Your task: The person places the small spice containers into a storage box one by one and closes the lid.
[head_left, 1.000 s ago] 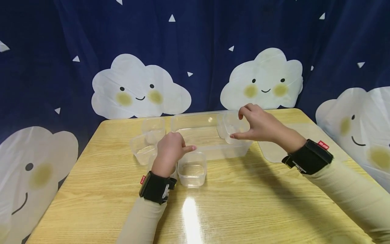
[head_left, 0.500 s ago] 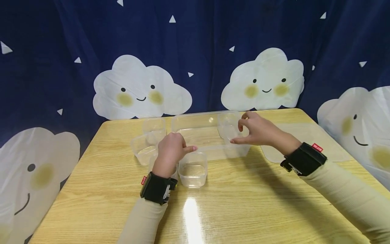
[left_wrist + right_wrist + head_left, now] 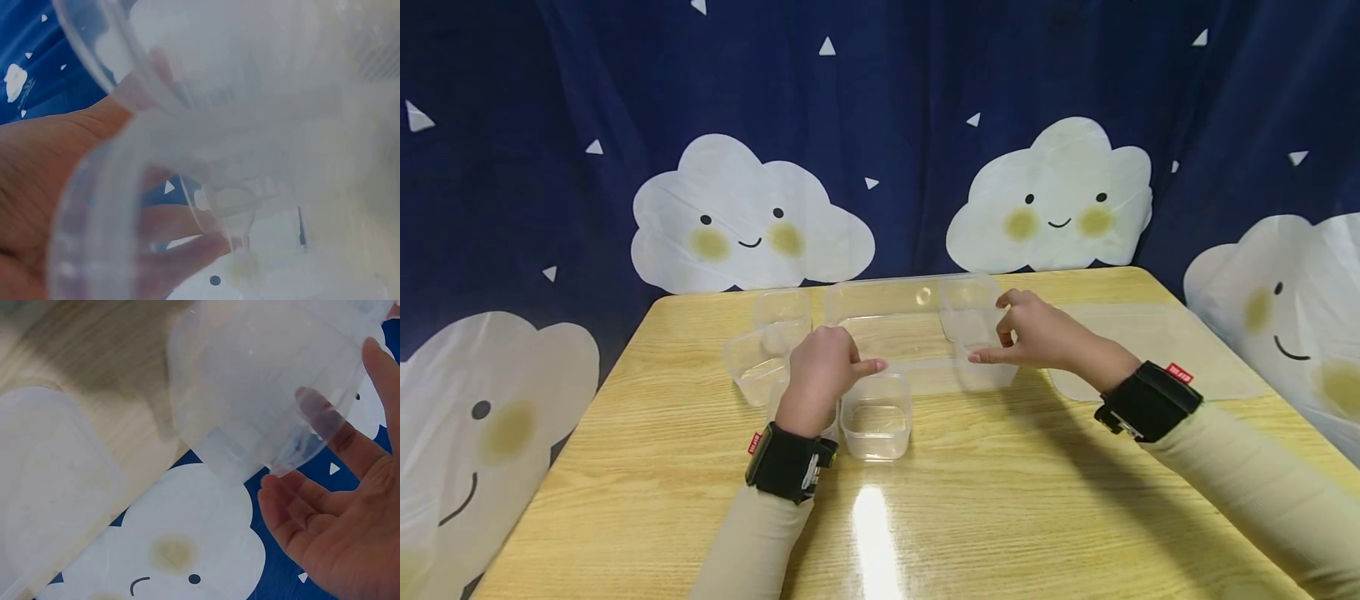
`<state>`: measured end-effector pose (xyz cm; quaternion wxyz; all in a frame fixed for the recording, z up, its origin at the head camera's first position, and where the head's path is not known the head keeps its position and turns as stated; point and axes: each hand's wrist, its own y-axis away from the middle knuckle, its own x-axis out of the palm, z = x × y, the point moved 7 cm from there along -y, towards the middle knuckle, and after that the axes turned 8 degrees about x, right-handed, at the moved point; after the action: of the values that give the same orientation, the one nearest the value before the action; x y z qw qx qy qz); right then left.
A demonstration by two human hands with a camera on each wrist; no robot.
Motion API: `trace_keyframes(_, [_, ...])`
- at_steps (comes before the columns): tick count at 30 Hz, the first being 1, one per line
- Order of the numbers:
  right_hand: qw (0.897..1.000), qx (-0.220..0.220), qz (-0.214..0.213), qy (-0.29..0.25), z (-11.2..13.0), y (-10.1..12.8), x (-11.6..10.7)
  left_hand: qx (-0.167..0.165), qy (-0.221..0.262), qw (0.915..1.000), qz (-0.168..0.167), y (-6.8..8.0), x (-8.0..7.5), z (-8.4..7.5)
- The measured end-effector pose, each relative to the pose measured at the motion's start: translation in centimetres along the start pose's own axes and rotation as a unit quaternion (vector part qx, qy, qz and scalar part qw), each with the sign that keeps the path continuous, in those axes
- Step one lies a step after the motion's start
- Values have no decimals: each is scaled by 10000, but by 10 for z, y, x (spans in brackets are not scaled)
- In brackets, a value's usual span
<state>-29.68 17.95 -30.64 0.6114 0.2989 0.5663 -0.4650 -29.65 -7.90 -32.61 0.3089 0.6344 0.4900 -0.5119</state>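
My right hand (image 3: 1037, 337) holds a small clear container (image 3: 967, 310) by its near right corner, thumb in front and fingers behind. The container sits low in the far right corner of a large clear bin (image 3: 880, 287). In the right wrist view that container (image 3: 262, 394) fills the top and my fingers (image 3: 312, 506) show partly through it. My left hand (image 3: 823, 367) grips another small clear container (image 3: 125, 187), mostly hidden under the hand in the head view. An empty small clear container (image 3: 875, 417) stands just right of my left hand.
Two more small clear containers (image 3: 781, 310) (image 3: 751, 362) stand left of the bin. A flat clear lid (image 3: 1150, 350) lies on the wooden table (image 3: 1000, 500) to the right. A dark blue curtain with white clouds hangs behind the table.
My right hand has lowered the small container from above the bin's right end down into its far right corner. The left hand has stayed in place.
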Motion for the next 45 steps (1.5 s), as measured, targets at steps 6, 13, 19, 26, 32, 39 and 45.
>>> trace_keyframes(6, [9999,-58,-123,104,1,2,1,-23,57,10000,-54,0,-1,1])
trace_keyframes(13, [9998,-14,-161,-112,-8,-1,8,-21,80,9999,-77,1,-2,0])
trace_keyframes(19, [9985,255,121,-478,-16,-3,17,-44,82,9999,-102,2,-2,1])
trace_keyframes(26, [9981,354,386,-326,-16,-2,20,-46,81,9999,-89,3,0,1])
trace_keyframes(32, [9993,-7,378,72,-10,3,19,0,84,9999,-149,3,-2,0])
trace_keyframes(39, [9994,-19,251,234,-15,8,16,55,48,9998,-206,3,-2,-1])
trace_keyframes(45, [9988,177,434,146,-20,10,18,-17,44,9998,-172,2,-1,1])
